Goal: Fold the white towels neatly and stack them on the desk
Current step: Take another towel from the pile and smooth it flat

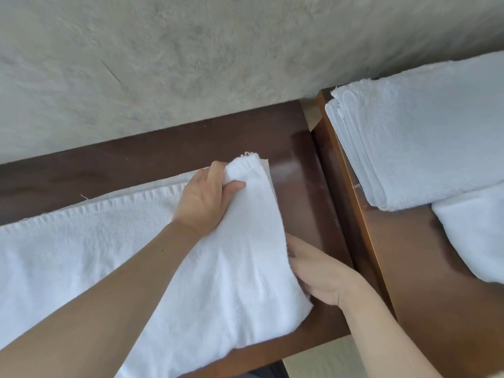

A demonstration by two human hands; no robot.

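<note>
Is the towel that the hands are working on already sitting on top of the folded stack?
No, the towel lies spread on the dark desk, apart from the folded stack on the neighbouring surface.

Left hand (203, 199): arm stretched forward, fingers (234, 185) pinched closed on the towel (231, 268) corner. Right hand (319, 271): at towel's right edge, fingertips tucked under it.

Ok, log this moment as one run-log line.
step: folding towel on desk | left hand: gripping far right corner | right hand: at near right edge | folded stack: on right
</note>
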